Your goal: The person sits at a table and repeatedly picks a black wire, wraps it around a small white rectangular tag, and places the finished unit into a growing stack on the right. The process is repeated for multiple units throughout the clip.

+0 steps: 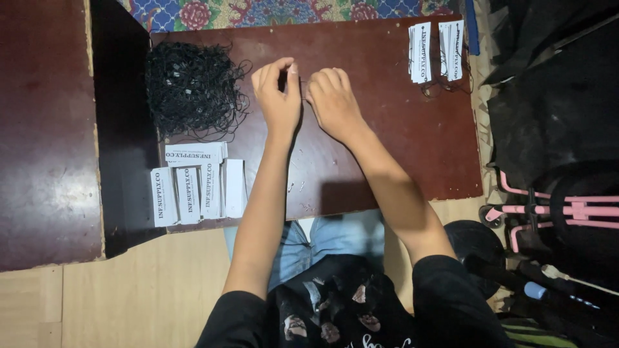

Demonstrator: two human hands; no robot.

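Note:
My left hand (pixel 278 96) and my right hand (pixel 332 100) meet over the middle of a dark brown board (pixel 400 129), fingers pinched together on something small and thin that I cannot make out. A tangled heap of black strings (pixel 193 87) lies just left of my left hand. Stacks of white paper tags (pixel 193 187) sit at the board's near left corner. Two more stacks of white tags with black strings (pixel 437 51) rest at the far right corner.
A second dark brown board (pixel 45 129) lies to the left, across a dark gap. A patterned floral cloth (pixel 290 9) runs along the far edge. Pink metal tubes (pixel 548 209) and black bags (pixel 554 96) crowd the right side. Wooden floor (pixel 148 283) lies below.

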